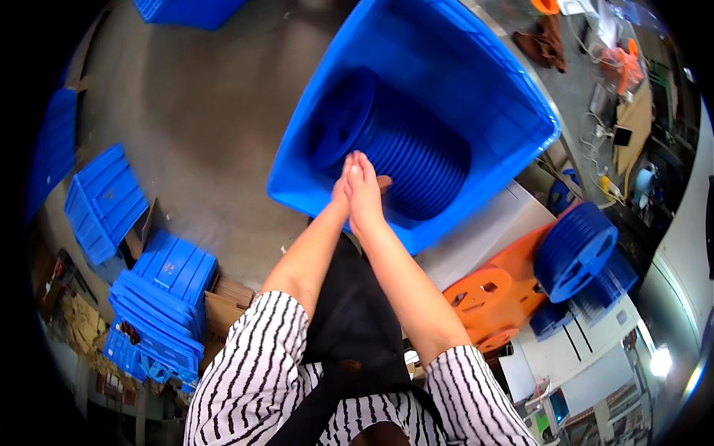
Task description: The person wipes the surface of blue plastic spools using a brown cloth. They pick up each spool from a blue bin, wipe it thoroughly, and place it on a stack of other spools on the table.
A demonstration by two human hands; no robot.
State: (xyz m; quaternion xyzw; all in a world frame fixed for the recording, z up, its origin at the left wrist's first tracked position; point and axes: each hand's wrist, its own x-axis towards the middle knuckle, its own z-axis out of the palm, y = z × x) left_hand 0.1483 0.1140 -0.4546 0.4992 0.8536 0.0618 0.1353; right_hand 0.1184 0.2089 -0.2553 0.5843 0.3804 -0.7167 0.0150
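Both hands meet over the near edge of a large blue plastic bin (476, 59). My left hand (343, 183) lies against my right hand (363, 195), palms toward each other and fingers stretched out. Nothing shows in either one. Part of the right hand's fingers is hidden, and a small brownish shape at its side is unclear. Below the hands, inside the bin, a row of blue plastic reels (416, 149) lies on its side, one round spoked face turned to the left. I cannot tell whether the fingertips touch the reels.
Orange reels (483, 293) and more blue reels (576, 253) stand at the right. Blue crates and lids (160, 308) are stacked at the left beside cardboard (225, 301). A cluttered bench (565, 97) with cables and a brown glove-like item (547, 46) lies beyond the bin.
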